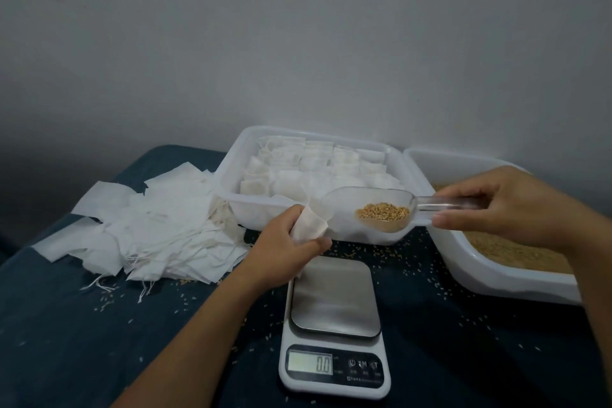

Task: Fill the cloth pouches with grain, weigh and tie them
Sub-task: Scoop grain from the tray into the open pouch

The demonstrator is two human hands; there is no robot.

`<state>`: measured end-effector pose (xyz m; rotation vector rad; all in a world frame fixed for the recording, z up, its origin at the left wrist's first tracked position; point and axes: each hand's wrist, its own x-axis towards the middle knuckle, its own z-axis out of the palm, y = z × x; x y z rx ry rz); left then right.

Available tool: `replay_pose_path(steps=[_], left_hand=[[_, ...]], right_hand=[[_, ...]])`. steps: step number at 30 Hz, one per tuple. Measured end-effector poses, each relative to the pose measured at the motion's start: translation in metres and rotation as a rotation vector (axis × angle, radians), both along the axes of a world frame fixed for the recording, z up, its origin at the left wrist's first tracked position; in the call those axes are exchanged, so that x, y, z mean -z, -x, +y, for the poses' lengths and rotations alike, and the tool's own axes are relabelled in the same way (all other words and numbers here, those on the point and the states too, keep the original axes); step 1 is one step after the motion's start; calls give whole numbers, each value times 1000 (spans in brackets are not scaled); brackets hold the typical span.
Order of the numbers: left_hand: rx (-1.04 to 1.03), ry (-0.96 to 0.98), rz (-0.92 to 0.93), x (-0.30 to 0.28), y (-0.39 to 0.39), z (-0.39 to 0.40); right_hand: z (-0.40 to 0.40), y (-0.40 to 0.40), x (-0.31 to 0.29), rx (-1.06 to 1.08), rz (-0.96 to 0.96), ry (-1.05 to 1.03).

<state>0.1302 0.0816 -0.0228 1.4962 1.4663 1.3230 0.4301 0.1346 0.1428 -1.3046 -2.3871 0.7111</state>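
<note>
Above the dark blue cloth-covered table [82,325], just behind the small white digital kitchen scale with a steel platter [334,318], the left hand [288,248] is gripping a small white cloth pouch [311,222], fingers curled round it, mouth of the pouch facing right toward the scoop. The right hand [503,205] is pinching the handle of a clear plastic scoop [384,209], holding it roughly level; a small heap of golden-brown grain [382,211] is sitting in the scoop bowl, whose open end is pointing at the pouch, near it, contact not discernible. Scale platter is carrying nothing, display is reading 0.0. Behind the hands a white rectangular plastic tub [231,195] is holding rows of filled white pouches [318,162]. To the right a second white plastic tub [496,278] is holding loose grain, partly hidden by the right forearm. On the left of the table a loose pile of flat empty white pouches with drawstrings [149,232] is lying spread out. Stray grains are lying scattered on the cloth around the scale.
</note>
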Motion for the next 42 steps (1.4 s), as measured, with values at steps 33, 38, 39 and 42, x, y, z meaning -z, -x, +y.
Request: replay_pose_path(steps=[33, 38, 39, 42], left_hand=[[33, 33, -43, 0, -9, -1], [35, 14, -29, 4, -8, 1], [43, 6, -19, 4, -8, 1], [55, -8, 8, 4, -10, 2]], right_hand=[[-22, 36, -89, -55, -584, -571], [43, -40, -72, 470, -647, -373], [53, -54, -62, 542, -737, -292], [67, -79, -28, 592, -945, -6]])
